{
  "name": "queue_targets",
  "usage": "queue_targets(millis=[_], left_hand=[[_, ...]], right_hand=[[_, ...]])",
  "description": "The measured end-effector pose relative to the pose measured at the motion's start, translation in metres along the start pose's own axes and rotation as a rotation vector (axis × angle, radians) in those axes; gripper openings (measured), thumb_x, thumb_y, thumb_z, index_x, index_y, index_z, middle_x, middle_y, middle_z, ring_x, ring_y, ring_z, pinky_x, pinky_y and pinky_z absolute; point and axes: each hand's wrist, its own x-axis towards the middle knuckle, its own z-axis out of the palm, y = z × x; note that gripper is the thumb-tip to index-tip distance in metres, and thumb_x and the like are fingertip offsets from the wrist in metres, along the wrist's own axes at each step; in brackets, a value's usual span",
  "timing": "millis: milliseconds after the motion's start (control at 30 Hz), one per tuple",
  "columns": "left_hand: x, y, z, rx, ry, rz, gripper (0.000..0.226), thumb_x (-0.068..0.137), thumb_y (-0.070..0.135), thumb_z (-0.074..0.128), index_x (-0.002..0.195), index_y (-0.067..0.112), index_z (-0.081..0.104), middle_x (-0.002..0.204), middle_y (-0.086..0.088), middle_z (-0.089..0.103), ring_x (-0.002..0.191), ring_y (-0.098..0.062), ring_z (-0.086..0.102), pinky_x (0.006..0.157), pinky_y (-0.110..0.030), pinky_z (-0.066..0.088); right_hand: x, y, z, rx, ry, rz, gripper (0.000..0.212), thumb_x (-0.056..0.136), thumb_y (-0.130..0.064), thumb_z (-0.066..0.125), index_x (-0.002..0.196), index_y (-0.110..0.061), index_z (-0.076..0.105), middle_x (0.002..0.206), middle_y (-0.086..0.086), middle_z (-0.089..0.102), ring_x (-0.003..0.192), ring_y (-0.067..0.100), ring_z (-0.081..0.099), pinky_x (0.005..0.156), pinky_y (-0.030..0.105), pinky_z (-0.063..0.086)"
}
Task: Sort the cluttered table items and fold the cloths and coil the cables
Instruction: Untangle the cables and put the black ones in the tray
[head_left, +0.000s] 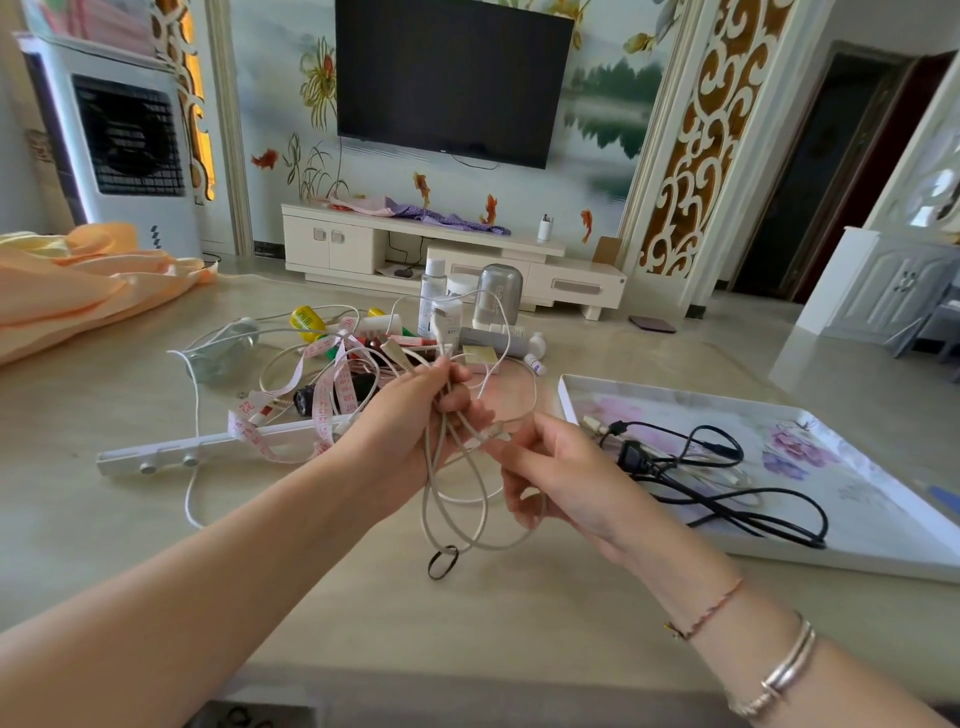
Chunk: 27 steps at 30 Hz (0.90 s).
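Observation:
My left hand (415, 415) grips a bundle of white cable (457, 514) above the table, with loops hanging below the fist and plug ends sticking up above it. My right hand (550, 467) pinches one strand of that cable just right of the left hand. A black hair tie (442, 563) lies on the table under the loops. A black power cable (717, 488) lies loosely on the floral tray (857, 499) at the right. An orange cloth (78, 286) lies crumpled at the far left. A pink tape measure (327, 395) winds through the clutter behind my hands.
Bottles and tubes (467, 312), a grey face mask (223, 348), a yellow object (307, 321) and a small black torch (304, 401) crowd the table's middle. A white hook rail (208, 452) lies at the left. A TV stand (447, 254) stands beyond the table.

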Motion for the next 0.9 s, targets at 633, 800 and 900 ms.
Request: queue_targets(millis=[633, 800, 900], left_hand=[[0.005, 0.016, -0.002, -0.336, 0.023, 0.170, 0.041, 0.104, 0.033, 0.030, 0.068, 0.016, 0.039, 0.045, 0.006, 0.022, 0.034, -0.005, 0.019, 0.039, -0.016, 0.032], [0.012, 0.029, -0.016, -0.534, 0.064, 0.160, 0.043, 0.103, 0.033, 0.031, 0.064, 0.015, 0.037, 0.043, 0.006, 0.021, 0.033, -0.005, 0.018, 0.039, -0.014, 0.027], [0.013, 0.030, -0.020, -0.583, 0.049, 0.140, 0.043, 0.103, 0.033, 0.031, 0.064, 0.015, 0.037, 0.043, 0.006, 0.022, 0.033, -0.005, 0.019, 0.040, -0.013, 0.027]], right_hand=[[-0.001, 0.004, 0.003, 0.040, 0.001, -0.044, 0.041, 0.079, -0.032, 0.071, 0.102, -0.009, 0.047, 0.104, 0.009, 0.058, 0.093, 0.022, 0.066, 0.087, 0.040, 0.056], [-0.009, 0.011, -0.004, 0.147, -0.313, 0.079, 0.053, 0.074, -0.014, 0.079, 0.117, -0.005, 0.049, 0.112, 0.014, 0.063, 0.100, 0.028, 0.067, 0.085, 0.036, 0.055], [-0.010, 0.014, -0.003, 0.173, -0.382, 0.061, 0.031, 0.086, 0.003, 0.064, 0.114, -0.005, 0.054, 0.113, 0.018, 0.066, 0.094, 0.030, 0.068, 0.075, 0.031, 0.056]])
